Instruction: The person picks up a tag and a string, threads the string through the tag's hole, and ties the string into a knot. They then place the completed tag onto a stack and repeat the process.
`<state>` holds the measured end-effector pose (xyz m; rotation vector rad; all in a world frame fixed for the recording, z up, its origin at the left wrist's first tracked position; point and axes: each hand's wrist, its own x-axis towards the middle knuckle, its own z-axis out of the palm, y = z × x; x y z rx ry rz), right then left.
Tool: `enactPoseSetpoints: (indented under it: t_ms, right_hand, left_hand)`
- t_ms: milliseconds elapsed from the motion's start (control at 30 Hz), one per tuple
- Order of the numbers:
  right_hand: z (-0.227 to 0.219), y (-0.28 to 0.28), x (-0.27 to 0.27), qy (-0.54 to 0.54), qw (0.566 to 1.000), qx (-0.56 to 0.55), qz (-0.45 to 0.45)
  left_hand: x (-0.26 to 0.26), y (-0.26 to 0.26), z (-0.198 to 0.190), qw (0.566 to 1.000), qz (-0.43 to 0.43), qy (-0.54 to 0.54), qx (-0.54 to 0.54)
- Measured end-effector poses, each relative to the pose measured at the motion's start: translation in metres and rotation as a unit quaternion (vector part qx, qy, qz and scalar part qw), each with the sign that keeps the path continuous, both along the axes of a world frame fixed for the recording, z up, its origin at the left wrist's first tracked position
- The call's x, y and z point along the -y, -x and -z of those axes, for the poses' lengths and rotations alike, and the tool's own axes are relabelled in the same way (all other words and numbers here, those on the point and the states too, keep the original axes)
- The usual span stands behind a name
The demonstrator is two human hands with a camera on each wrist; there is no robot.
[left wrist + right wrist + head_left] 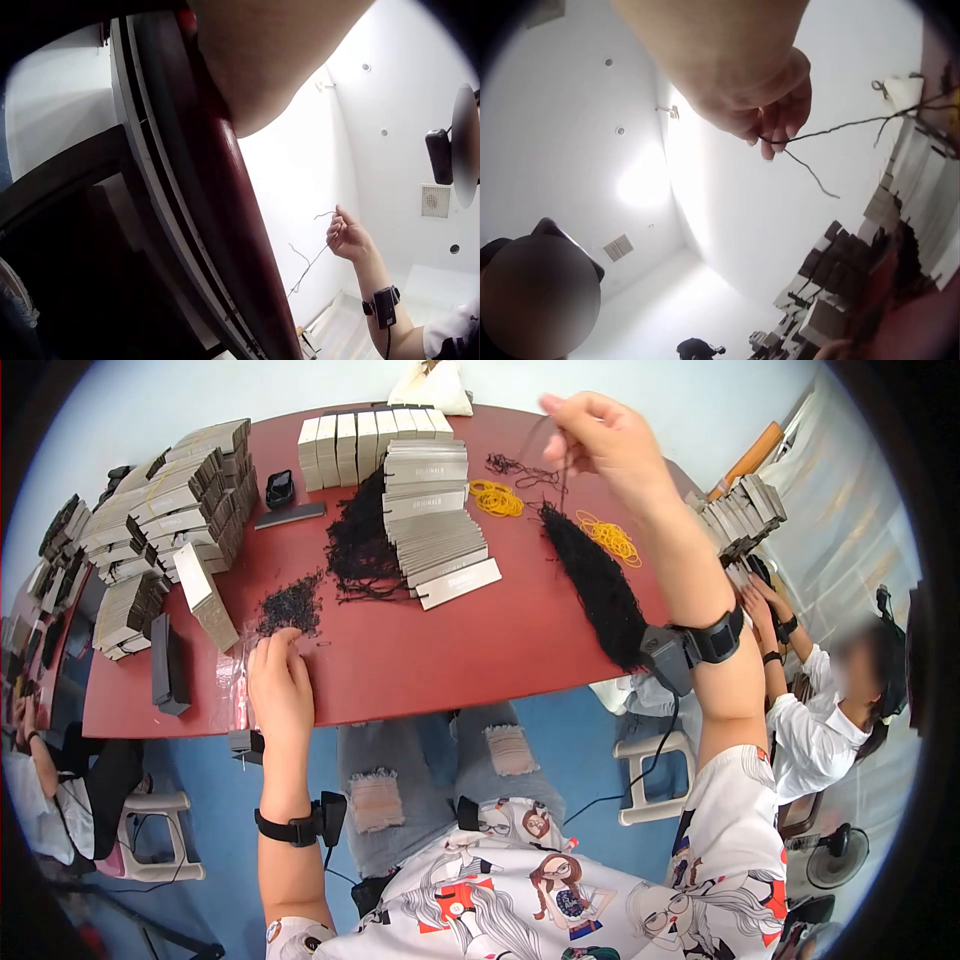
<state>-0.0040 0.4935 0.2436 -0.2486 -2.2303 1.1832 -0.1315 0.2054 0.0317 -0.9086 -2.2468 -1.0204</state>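
Observation:
Raised above the table's back right, my right hand (608, 445) pinches a thin black cord (832, 129) between thumb and fingers. The cord hangs down toward a long bundle of black cords (595, 585) on the table. My left hand (281, 685) rests at the front left edge, fingertips at a pile of small black pieces (290, 607) and beside a clear plastic bag (236, 685). Its fingers are relaxed, and no grasped thing shows.
Stacks of grey cards (435, 510) and a black cord heap (360, 545) occupy the red table's (450, 650) middle. Yellow rubber bands (497, 499) lie near the bundle. More card stacks (185, 495) stand left, beside a dark block (170, 665). Other people sit at both sides.

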Motion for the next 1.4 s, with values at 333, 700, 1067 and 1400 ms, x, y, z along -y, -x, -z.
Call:
enactPoseSetpoints:
  t_ms: [333,700,1067,1400]
  right_hand:
    - [0.012,0.032,-0.011,0.133,0.986,-0.08,-0.066]
    - [-0.041,0.041,-0.02,-0.513,0.821,0.102,0.228]
    - [-0.096,0.041,0.006,-0.392,0.899,-0.141,0.134]
    - [0.006,0.044,0.063,0.058,0.993,-0.003,-0.101]
  left_hand:
    - [0.0,-0.001,0.0,0.999,-0.004,0.005,0.031]
    - [0.001,-0.002,0.0,1.0,-0.008,-0.001,0.026]
    - [0.0,-0.009,-0.009,0.999,0.028,0.017,0.009]
    - [0.001,-0.003,0.001,1.0,0.027,-0.002,0.006]
